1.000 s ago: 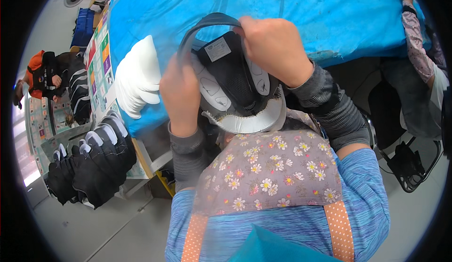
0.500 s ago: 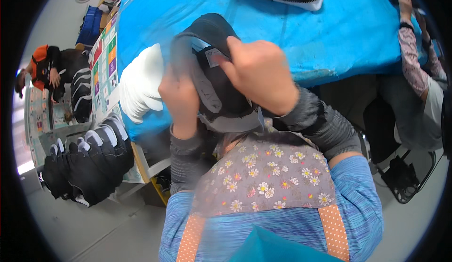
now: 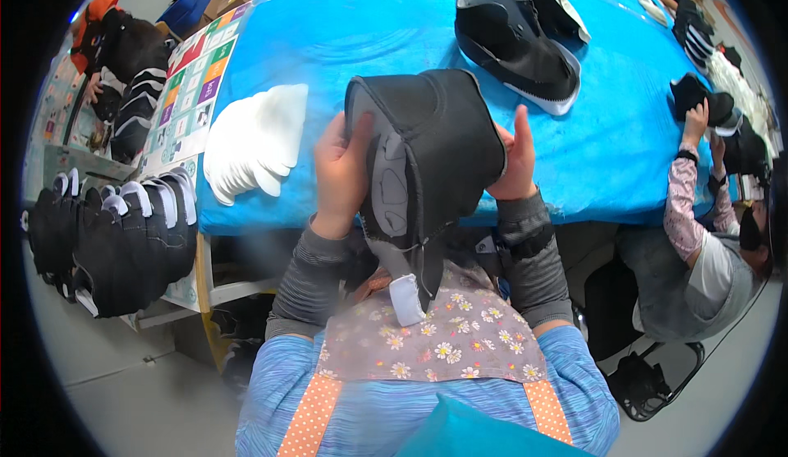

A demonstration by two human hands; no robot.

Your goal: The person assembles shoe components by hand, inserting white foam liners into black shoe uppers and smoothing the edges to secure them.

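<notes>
A black shoe upper (image 3: 447, 141) is held up over the table's near edge. Its stitched seams face me, and a grey patch shows along its left side. From its lower end a white tab (image 3: 407, 299) hangs over my apron. My left hand (image 3: 341, 165) is closed on the upper's left edge, thumb in front. At the right edge, my right hand (image 3: 517, 161) holds it from the side; the thumb points up and the other fingers are partly hidden behind it. Beyond lie more black shoe uppers (image 3: 517, 46) with white edging.
White shoe-shaped liners (image 3: 254, 141) are fanned out on the blue-covered table (image 3: 369, 30). Black uppers with white edges (image 3: 123, 243) hang in a row at the left. A co-worker in a patterned sleeve (image 3: 681, 202) handles a black piece at the right; another person (image 3: 103, 30) is at far left.
The shoe upper has been turned so its outer face shows, and the inner label is out of sight. My right hand has moved from its top rim to its right side. The view has shifted.
</notes>
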